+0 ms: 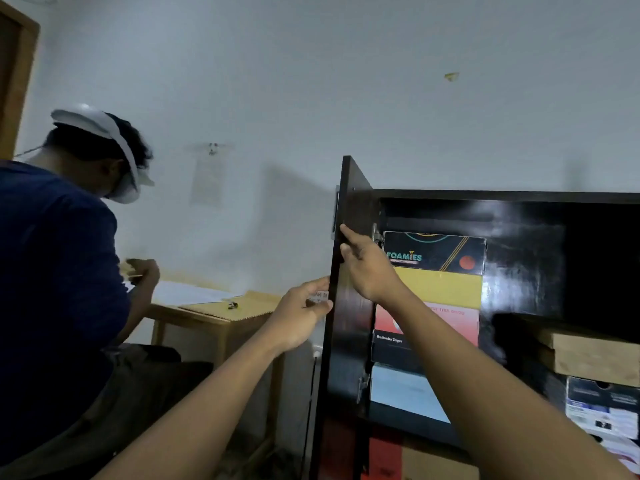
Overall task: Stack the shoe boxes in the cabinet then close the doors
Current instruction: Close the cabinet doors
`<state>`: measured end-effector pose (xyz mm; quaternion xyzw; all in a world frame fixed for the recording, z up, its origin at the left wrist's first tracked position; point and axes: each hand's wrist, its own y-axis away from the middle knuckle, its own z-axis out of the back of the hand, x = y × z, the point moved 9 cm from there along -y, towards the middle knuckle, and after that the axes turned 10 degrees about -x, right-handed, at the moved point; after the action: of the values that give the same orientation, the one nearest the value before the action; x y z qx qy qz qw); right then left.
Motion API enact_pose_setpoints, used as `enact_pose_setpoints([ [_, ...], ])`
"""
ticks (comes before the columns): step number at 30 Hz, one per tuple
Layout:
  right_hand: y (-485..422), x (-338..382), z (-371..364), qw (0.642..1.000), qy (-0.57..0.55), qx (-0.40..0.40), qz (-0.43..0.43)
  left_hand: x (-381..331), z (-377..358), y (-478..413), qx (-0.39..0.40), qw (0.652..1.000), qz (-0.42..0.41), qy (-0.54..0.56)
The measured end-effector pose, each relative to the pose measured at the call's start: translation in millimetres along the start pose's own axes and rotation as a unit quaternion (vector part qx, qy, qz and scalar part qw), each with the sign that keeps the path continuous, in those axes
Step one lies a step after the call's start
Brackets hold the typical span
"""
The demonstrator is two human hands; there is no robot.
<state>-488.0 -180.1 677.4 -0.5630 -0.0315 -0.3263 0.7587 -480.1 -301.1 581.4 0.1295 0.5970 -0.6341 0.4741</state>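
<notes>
A black cabinet [502, 196] stands at the right with its left door [349, 327] swung open, edge-on to me. Inside on the left is a stack of shoe boxes: a dark Foamies box [436, 252] on top, a yellow box [440, 287] under it, a red-pink one [450, 323] and a light blue one [405, 393] below. My left hand [299, 315] grips the door's outer edge from the left. My right hand [367, 265] rests on the door's inner edge, fingers hooked over it near the top.
Another person [55, 271] in a dark blue shirt sits at the left by a wooden table [211, 317] with papers. At the cabinet's right are a brown box [595, 358] and a dark-and-white box [602, 407]. A white wall lies behind.
</notes>
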Motion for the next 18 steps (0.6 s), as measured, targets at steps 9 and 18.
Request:
enact_pose_setpoints([
  [9,23,-48,114,0.986,0.119,-0.115,0.005,-43,-102,3,0.089,0.988,-0.130,-0.007],
  [18,45,-141,185,0.974,0.216,-0.053,-0.042,-52,-215,-36,0.070,0.966,-0.234,-0.084],
])
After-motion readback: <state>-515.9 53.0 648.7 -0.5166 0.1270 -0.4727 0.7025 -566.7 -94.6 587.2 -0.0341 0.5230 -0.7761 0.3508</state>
